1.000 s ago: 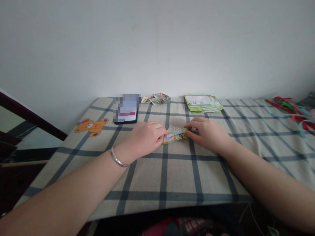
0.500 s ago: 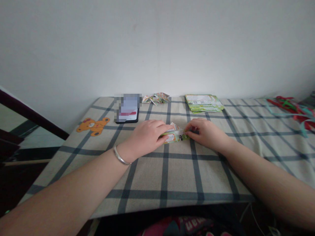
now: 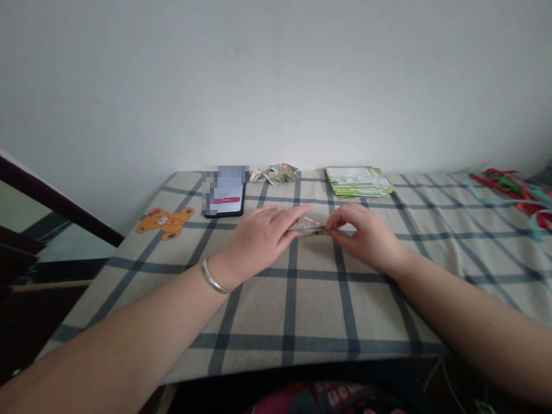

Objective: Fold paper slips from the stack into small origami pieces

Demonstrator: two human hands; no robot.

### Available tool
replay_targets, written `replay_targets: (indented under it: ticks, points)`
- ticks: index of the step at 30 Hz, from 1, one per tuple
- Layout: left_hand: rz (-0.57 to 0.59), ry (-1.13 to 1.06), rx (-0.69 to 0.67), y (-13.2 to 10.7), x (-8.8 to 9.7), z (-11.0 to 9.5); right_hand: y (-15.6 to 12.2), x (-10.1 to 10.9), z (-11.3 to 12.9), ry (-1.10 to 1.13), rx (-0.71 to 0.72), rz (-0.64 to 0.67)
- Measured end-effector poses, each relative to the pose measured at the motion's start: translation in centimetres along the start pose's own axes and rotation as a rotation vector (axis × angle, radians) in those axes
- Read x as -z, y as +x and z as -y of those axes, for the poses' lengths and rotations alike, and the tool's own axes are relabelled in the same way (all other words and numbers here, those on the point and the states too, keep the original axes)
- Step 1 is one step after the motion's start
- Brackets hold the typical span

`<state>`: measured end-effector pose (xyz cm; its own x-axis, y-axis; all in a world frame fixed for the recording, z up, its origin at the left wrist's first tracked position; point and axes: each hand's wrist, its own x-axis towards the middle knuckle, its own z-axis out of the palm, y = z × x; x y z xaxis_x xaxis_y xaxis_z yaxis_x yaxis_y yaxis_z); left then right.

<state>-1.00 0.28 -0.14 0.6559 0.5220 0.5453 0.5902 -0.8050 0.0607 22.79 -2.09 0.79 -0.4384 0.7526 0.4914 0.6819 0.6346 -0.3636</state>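
Note:
A small folded piece of printed green and white paper (image 3: pixel 311 227) lies mid-table between my two hands. My left hand (image 3: pixel 263 237), with a silver bangle on its wrist, has its fingers stretched over the paper's left end and presses it down. My right hand (image 3: pixel 364 234) pinches the paper's right end with its fingertips. Most of the paper is hidden under my fingers.
The table wears a checked cloth (image 3: pixel 302 299) with a bear print (image 3: pixel 166 221). Along the wall lie a phone (image 3: pixel 224 198), several folded paper pieces (image 3: pixel 275 173) and a stack of green leaflets (image 3: pixel 357 181). Red and green ribbons (image 3: pixel 517 192) sit far right.
The paper has been folded flatter and narrower. My left fingers have slid right across it, and my right hand has closed into a pinch at its right end.

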Motion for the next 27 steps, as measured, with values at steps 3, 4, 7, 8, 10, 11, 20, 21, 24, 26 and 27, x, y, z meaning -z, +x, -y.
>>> replay_targets:
  ticks: [3, 4, 7, 8, 10, 11, 20, 21, 24, 26, 27]
  points:
    - [-0.004, 0.001, -0.007, 0.0, -0.1, 0.0, -0.1, 0.1, 0.3, -0.026, 0.142, -0.017]
    - [-0.010, -0.007, -0.017, 0.0, -0.1, 0.1, -0.2, 0.2, 0.4, -0.024, 0.177, -0.024]
    - [-0.016, -0.021, -0.060, 0.1, 0.0, 0.1, -0.2, 0.3, 0.6, 0.036, 0.261, -0.060]
    - [-0.008, -0.020, -0.069, 0.2, 0.1, 0.1, -0.2, 0.3, 0.6, 0.058, 0.282, -0.071]
    - [0.012, -0.016, -0.070, 0.2, 0.2, 0.1, -0.2, 0.4, 0.6, 0.073, 0.307, -0.079]
    - [0.019, -0.013, -0.065, 0.2, 0.2, 0.1, -0.2, 0.4, 0.6, 0.066, 0.314, -0.076]
    - [-0.035, 0.024, -0.089, 0.0, 0.2, 0.0, -0.6, 0.1, 0.5, -0.075, 0.362, -0.039]
    - [-0.031, 0.026, -0.105, 0.0, 0.3, -0.1, -0.6, 0.1, 0.6, -0.097, 0.375, -0.033]
    - [-0.009, 0.043, -0.151, 0.1, 0.6, -0.5, -0.5, 0.1, 0.6, -0.132, 0.403, -0.023]
    - [0.010, 0.057, -0.163, 0.2, 0.8, -0.8, -0.5, 0.1, 0.5, -0.139, 0.409, -0.015]
    - [0.020, 0.061, -0.163, 0.2, 0.8, -0.9, -0.4, 0.0, 0.5, -0.138, 0.411, -0.011]
